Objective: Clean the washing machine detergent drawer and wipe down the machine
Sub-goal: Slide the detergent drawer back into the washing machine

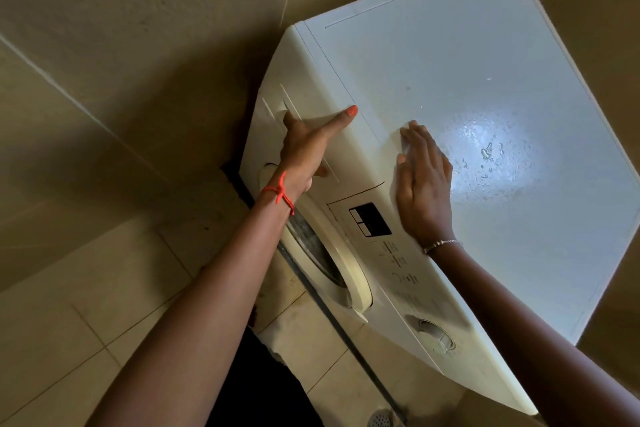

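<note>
A white front-loading washing machine [485, 45] fills the right side of the view, seen from above. Its detergent drawer [322, 114] sits closed at the front's upper left corner. My left hand [304, 149] has its fingers hooked into the drawer's handle recess, with the thumb stretched along the drawer front. My right hand [424, 177] lies flat on the front edge of the machine's top, fingers straight. No cloth is visible in either hand.
Below the hands are the dark display [370, 220], the round door [346, 274] and the program dial [434, 333]. Water droplets [488, 152] glisten on the top. Beige tiled wall [138, 45] stands close on the left; a floor drain [381, 419] is near the base.
</note>
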